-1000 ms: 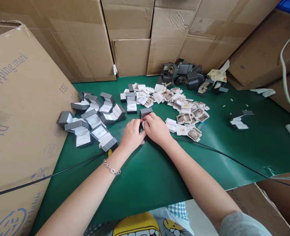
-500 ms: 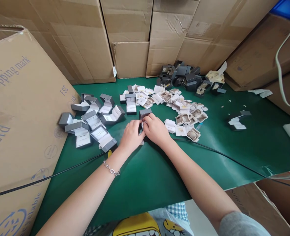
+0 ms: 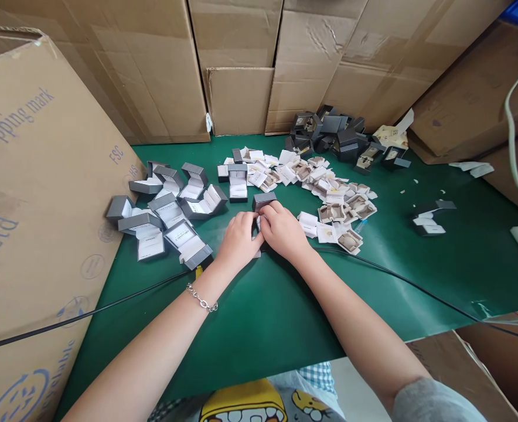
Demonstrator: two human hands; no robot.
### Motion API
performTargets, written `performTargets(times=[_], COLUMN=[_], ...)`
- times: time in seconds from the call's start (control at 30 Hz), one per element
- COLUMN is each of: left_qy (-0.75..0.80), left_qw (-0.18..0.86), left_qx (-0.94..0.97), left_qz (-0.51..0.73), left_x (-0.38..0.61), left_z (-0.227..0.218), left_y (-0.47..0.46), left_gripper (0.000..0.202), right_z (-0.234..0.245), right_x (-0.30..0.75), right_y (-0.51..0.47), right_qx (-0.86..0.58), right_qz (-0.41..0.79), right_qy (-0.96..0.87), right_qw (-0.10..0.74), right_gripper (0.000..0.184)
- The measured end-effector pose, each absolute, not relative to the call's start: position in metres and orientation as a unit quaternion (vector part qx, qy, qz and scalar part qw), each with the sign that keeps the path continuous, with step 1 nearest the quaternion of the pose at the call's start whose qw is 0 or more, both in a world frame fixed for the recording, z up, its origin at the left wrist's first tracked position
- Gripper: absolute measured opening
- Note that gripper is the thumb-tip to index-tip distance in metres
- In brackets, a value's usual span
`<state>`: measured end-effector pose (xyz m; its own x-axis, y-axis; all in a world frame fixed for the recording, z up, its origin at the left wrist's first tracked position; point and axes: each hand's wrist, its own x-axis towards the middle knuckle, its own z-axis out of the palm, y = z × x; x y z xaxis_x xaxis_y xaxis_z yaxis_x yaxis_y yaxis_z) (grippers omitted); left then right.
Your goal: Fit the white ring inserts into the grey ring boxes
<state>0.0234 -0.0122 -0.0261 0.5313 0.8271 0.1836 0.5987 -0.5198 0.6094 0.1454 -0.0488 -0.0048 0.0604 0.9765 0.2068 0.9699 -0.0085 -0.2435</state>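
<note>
An open grey jewelry box (image 3: 264, 201) sits mid-table, its raised lid showing beyond my fingers. My left hand (image 3: 240, 237) is closed on its left side, thumb at the near edge. From the right, my right hand (image 3: 282, 230) presses its fingers on the same box. Most of the box's inside is hidden beneath my hands; a sliver of white shows between them. To the left lie several open grey jewelry boxes (image 3: 166, 214) with white linings. Right of my hands spreads a heap of white and beige box inserts (image 3: 329, 190).
Dark boxes (image 3: 338, 135) are piled at the back right of the green table (image 3: 224, 328). A black cable (image 3: 399, 282) crosses the table. Large cartons (image 3: 57, 193) stand left and behind. A box with a loose white insert (image 3: 430, 221) lies far right.
The view has shifted slightly, so the scene sits a little further right. Both hands stay on the same box, with hardly any visible movement.
</note>
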Motion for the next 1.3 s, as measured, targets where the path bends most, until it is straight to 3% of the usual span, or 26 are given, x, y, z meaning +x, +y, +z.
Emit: performTargets(times=[1.3], left_qy=[0.416], left_qw=[0.24], left_qx=[0.844], left_qz=[0.237], left_x=[0.0223], left_z=[-0.0263], left_y=[-0.0123], left_gripper=[0.023], right_z=[-0.0027], right_x=[0.1442], right_y=[-0.0502], right_qx=[-0.719], right_qz=[0.019], right_qy=[-0.677], right_qw=[0.157], right_gripper=[0.022])
